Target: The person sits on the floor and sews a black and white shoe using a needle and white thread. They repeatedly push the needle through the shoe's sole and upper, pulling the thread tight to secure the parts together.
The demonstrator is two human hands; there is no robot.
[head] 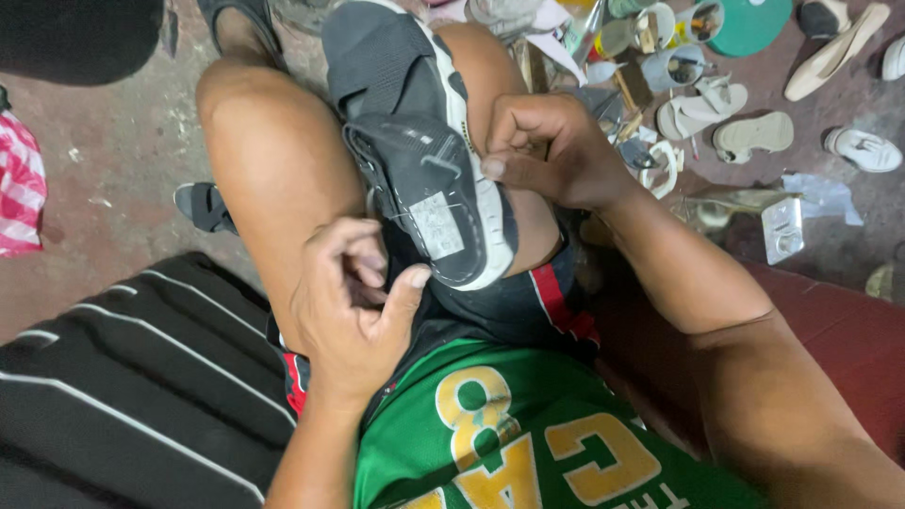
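Black mesh and white rubber make up the sneaker [424, 160], wedged sole-up between the person's knees. Closed at its right edge, the right hand [551, 151] pinches the sole rim; just below the heel, the left hand [353, 306] curls half-shut, fingertips on a thin thread. Light, with a soft upper and stiff sole, it likely grips best at the rim. Beyond the right hand lie pale sandals [745, 123] and jars [674, 66].

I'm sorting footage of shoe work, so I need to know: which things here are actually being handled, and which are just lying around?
In hand:
black shoe with white sole, clamped between the knees
right hand, gripping the sole's edge
left hand, pinched beside the heel

Lying about:
pale sandals
small tubs
green lid
black striped cloth
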